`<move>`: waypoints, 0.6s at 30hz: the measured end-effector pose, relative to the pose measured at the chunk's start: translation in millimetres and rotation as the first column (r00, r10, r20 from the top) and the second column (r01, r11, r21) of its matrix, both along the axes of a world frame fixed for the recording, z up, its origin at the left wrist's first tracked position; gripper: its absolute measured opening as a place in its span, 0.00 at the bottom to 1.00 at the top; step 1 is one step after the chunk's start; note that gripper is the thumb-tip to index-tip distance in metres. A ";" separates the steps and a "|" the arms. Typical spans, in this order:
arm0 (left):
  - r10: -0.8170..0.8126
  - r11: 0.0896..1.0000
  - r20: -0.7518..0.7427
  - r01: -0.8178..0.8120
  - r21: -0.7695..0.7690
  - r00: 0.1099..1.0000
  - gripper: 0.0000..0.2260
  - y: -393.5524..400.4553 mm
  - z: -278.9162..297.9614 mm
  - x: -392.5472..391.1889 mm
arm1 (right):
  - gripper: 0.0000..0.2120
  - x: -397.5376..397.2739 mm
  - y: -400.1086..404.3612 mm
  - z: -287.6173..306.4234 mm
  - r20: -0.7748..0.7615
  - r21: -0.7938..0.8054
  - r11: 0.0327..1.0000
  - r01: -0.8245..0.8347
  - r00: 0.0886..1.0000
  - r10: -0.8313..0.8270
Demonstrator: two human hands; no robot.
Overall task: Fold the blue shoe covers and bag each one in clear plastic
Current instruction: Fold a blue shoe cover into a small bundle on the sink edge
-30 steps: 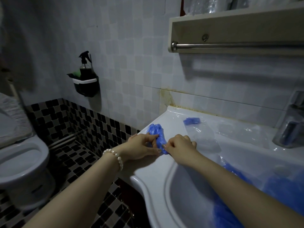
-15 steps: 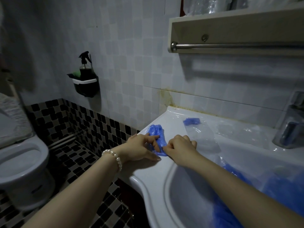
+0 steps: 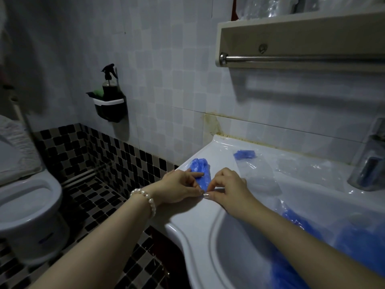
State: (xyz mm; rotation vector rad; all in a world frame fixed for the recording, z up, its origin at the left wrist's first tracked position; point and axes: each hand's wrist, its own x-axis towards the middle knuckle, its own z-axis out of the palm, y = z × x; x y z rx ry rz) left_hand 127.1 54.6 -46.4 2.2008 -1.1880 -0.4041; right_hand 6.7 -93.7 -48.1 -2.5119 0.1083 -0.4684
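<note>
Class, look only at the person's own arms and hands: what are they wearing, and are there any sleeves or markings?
Both forearms are bare, with no sleeves in view. The left hand has a white pearl bead bracelet at its wrist. The right hand wears nothing; one nail looks glossy.

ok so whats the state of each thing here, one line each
shoe cover being folded: unbagged, lying partly folded on the sink ledge, pinched at its near end
left hand: pinching the cover, forefinger laid on it
right hand: pinching the cover's near end
bagged shoe cover: folded, inside a clear plastic bag by the wall
clear plastic bag: flat on the ledge
blue pile: loose, unfolded, in the basin
toilet lid: up
</note>
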 end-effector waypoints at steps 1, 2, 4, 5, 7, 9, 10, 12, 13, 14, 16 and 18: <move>-0.008 1.000 0.016 0.008 0.017 1.000 0.09 -0.6 1.3 -2.5 | 0.10 -1.1 0.8 1.3 -0.013 -0.064 0.998 0.001 1.000 -0.002; -0.012 1.000 0.029 0.011 0.024 1.000 0.09 -1.2 1.9 -4.5 | 0.08 -1.5 1.8 3.1 -0.027 -0.127 0.992 0.001 1.000 -0.004; 0.009 1.000 0.014 -0.009 -0.011 1.000 0.08 -2.0 0.7 -5.0 | 0.08 0.4 2.7 6.7 -0.089 -0.192 0.981 0.004 0.996 -0.021; 0.024 0.998 -0.009 -0.024 -0.049 1.000 0.09 -1.5 -0.8 -3.9 | 0.10 1.9 3.4 9.4 -0.141 -0.189 0.982 0.013 0.989 -0.040; 0.023 0.992 -0.062 -0.030 -0.125 0.998 0.12 -0.2 -7.5 0.9 | 0.13 4.7 4.5 16.1 -0.250 -0.171 0.984 0.049 0.964 -0.092; 0.022 0.989 -0.068 -0.032 -0.141 0.997 0.14 0.5 -10.8 2.4 | 0.14 8.5 5.4 22.0 -0.328 -0.192 0.978 0.080 0.934 -0.140; 0.027 0.991 -0.047 -0.032 -0.129 0.999 0.14 0.3 -10.3 1.6 | 0.14 10.0 7.2 24.0 -0.354 -0.213 0.973 0.088 0.921 -0.161; 0.030 0.995 -0.001 -0.030 -0.095 1.000 0.13 -0.1 -8.2 -1.0 | 0.16 11.6 10.5 24.4 -0.357 -0.218 0.971 0.097 0.918 -0.172; 0.030 0.996 0.006 -0.029 -0.086 1.000 0.12 -0.2 -7.0 -1.9 | 0.16 11.8 10.1 22.4 -0.338 -0.183 0.978 0.103 0.927 -0.161; 0.027 0.996 0.005 -0.027 -0.082 1.000 0.11 -0.3 -6.5 -2.2 | 0.15 10.4 8.5 19.4 -0.294 -0.101 0.988 0.115 0.945 -0.140; 0.017 0.998 0.004 -0.017 -0.065 1.000 0.06 -0.4 -7.1 -0.3 | 0.10 3.4 1.5 12.5 -0.120 0.135 0.988 0.073 0.991 -0.057; 0.008 0.997 -0.001 -0.008 -0.072 1.000 0.06 -0.8 -9.5 3.5 | 0.11 -4.0 -7.8 7.1 0.006 0.230 0.972 -0.039 0.999 0.039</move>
